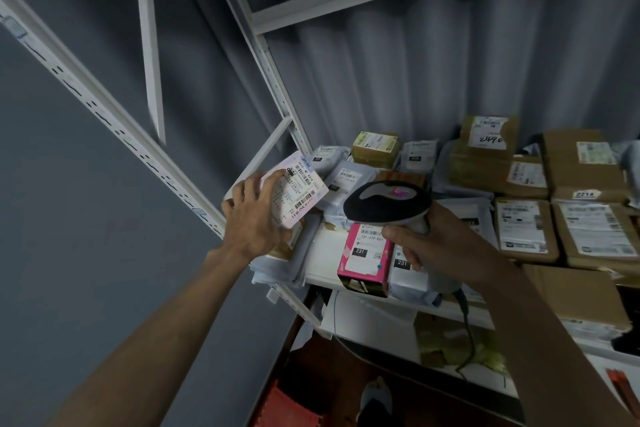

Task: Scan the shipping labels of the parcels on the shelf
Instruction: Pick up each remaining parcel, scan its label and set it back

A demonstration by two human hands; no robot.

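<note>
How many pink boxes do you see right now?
2. A pale pink box held up in the left hand, label showing; a bright pink box at the shelf's front edge below the scanner. Others may be buried.

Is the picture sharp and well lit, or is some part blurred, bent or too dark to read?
Head view: dim overall. The white shelf frame bows from the wide-angle lens, and one bar at the upper left is blurred. The label on the pale parcel held by the left hand is readable; the scanner in the right hand shows a pink glow.
</note>
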